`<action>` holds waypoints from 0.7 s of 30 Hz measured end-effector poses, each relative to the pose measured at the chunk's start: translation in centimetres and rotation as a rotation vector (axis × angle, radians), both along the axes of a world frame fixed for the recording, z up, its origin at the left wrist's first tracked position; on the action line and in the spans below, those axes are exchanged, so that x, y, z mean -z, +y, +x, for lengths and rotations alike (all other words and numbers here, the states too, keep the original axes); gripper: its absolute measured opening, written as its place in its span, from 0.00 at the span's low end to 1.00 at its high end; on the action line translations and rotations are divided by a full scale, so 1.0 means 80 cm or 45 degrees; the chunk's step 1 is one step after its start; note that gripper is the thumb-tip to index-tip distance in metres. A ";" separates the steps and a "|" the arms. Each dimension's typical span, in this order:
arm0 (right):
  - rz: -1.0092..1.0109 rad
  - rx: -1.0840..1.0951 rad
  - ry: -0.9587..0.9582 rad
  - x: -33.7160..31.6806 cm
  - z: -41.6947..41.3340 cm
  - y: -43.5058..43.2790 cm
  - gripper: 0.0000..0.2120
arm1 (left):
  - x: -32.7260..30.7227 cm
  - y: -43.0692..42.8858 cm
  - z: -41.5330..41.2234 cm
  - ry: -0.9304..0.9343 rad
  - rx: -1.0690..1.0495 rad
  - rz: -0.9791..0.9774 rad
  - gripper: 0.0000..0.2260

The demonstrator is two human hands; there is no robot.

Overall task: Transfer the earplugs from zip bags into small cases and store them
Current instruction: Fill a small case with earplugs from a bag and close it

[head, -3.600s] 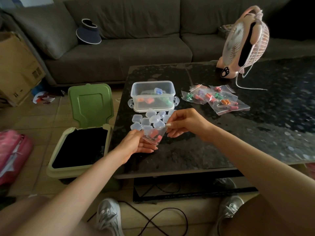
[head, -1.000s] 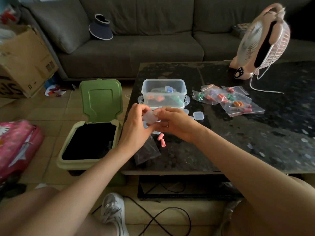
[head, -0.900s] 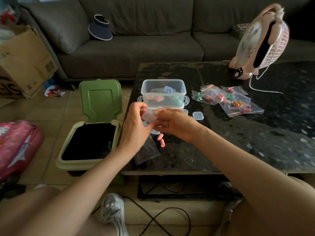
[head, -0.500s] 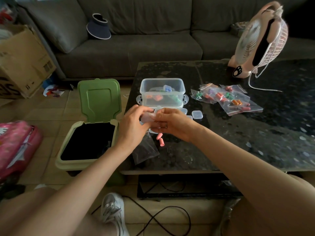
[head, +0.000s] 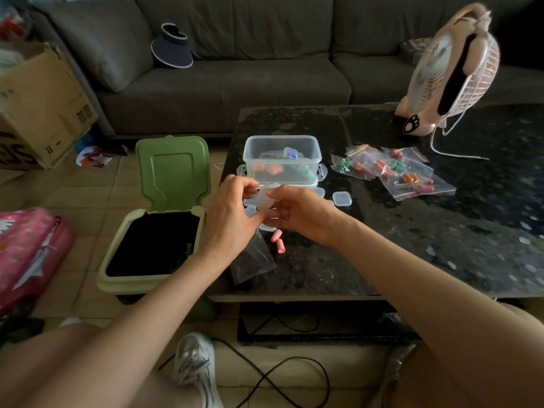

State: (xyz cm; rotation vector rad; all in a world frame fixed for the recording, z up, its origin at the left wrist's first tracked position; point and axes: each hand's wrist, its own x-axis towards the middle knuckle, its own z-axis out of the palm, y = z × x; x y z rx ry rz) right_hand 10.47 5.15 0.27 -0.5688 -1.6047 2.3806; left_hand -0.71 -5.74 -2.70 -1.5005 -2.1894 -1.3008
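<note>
My left hand (head: 232, 214) and my right hand (head: 297, 212) meet over the table's near left part, both gripping one small clear case (head: 264, 198); its lid looks lifted. Two pink earplugs (head: 278, 241) lie loose on the table just below my hands. An emptied zip bag (head: 251, 259) rests flat by the table's front edge. More small cases (head: 342, 198) sit around my hands, partly hidden. A clear storage box (head: 282, 159) behind them holds filled cases. Several zip bags with coloured earplugs (head: 394, 172) lie to the right.
A green bin (head: 153, 245) with its lid up stands on the floor left of the dark stone table (head: 441, 231). A pink fan (head: 453, 72) stands at the table's back right, its cord trailing. Sofa behind; cardboard box and pink bag at left.
The zip bag I held 3.6 s ago now lies flat on the table with two pink earplugs tipped out. Both hands have taken a small case and keep working it with little movement.
</note>
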 end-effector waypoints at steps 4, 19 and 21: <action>0.032 -0.075 -0.017 -0.004 0.003 0.003 0.05 | -0.001 0.001 -0.004 0.056 0.133 -0.039 0.20; 0.040 -0.087 -0.038 0.002 0.003 0.004 0.07 | -0.009 -0.005 0.001 -0.091 0.181 -0.069 0.17; 0.044 -0.060 -0.046 0.001 0.003 0.005 0.03 | -0.010 -0.005 0.001 -0.152 0.193 -0.053 0.18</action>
